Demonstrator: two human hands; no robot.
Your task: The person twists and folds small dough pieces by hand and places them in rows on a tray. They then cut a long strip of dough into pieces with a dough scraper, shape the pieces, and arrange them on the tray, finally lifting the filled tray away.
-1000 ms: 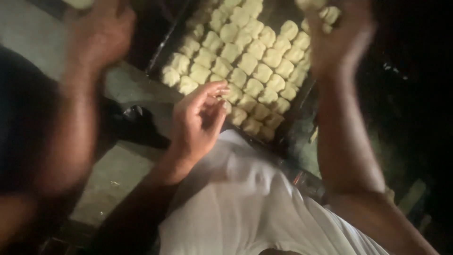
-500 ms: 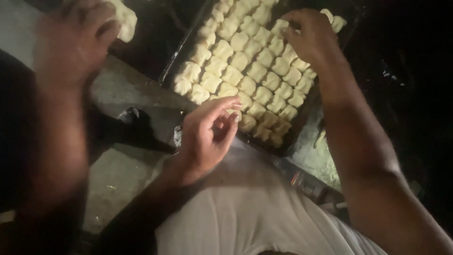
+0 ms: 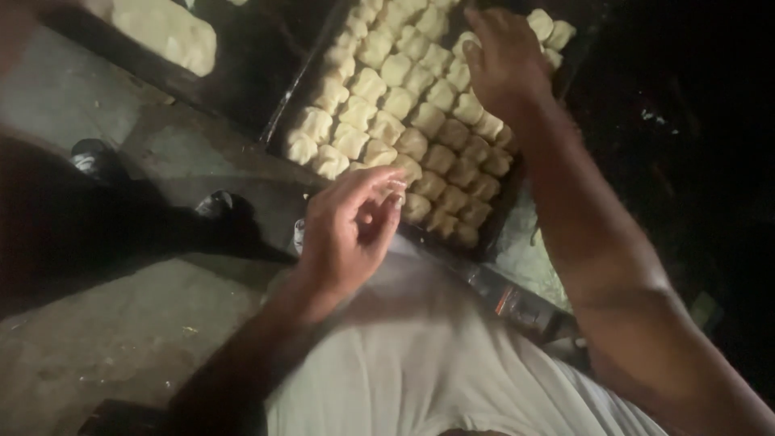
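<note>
Dim concrete floor (image 3: 121, 339) lies below a dark metal baking tray (image 3: 278, 129) nearly filled with rows of pale square dough pieces (image 3: 404, 105) (only its far corner looks unfinished). Right hand (image 3: 504, 60) rests open-fingered on those pieces; left hand (image 3: 351, 234) hovers loosely curled, holding nothing visible.

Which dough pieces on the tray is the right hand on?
The right hand rests on the pieces at the tray's far right corner, next to two uncovered corner pieces. The left hand hovers off the near edge, touching none.
</note>
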